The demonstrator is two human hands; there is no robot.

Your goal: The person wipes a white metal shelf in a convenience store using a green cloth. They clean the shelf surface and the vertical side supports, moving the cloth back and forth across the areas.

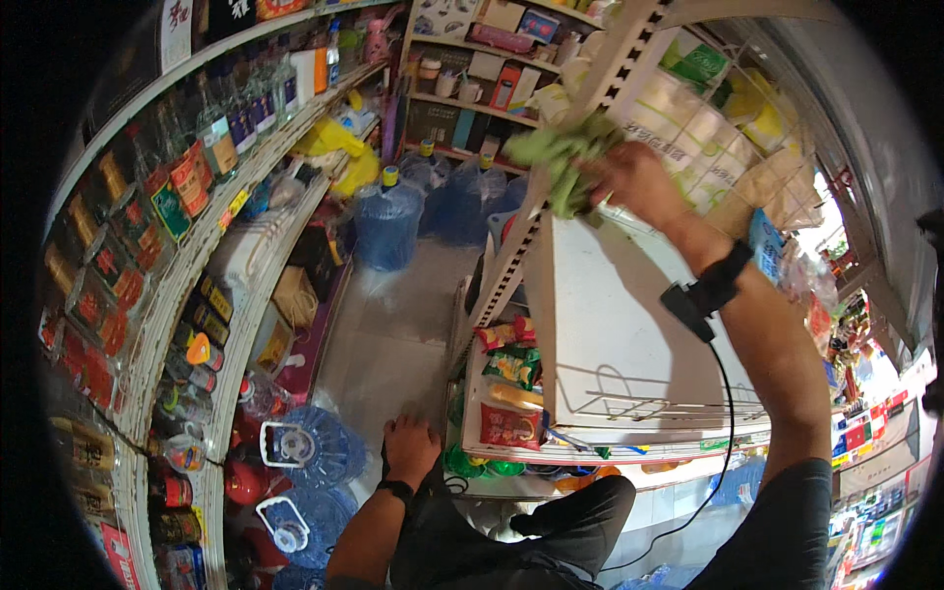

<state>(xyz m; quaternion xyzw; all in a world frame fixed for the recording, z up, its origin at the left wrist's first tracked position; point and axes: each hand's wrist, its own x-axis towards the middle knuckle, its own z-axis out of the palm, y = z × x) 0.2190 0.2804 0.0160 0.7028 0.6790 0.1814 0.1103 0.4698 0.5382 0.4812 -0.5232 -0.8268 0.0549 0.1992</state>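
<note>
My right hand (pixel 636 183) grips a crumpled green cloth (pixel 564 158). The cloth lies against the slotted metal upright (pixel 601 92) at the far end of a white shelf board (pixel 612 295). Blur softens both the cloth and the fingers. A black strap with a small cabled device (pixel 697 306) wraps my right wrist. Low down, my left hand (pixel 411 446) hangs over my dark trouser leg, with no object visible in it. Whether it rests on the knee is hard to tell. A wire guard (pixel 619 398) runs along the board's near edge.
Liquor bottles (pixel 217 136) line the left shelves. Large blue water jugs stand at the aisle's end (pixel 387 221) and beside my left arm (pixel 313 446). Snack packets (pixel 509 426) fill the shelf under the white board. Packaged goods (pixel 667 140) sit behind a wire grid at right.
</note>
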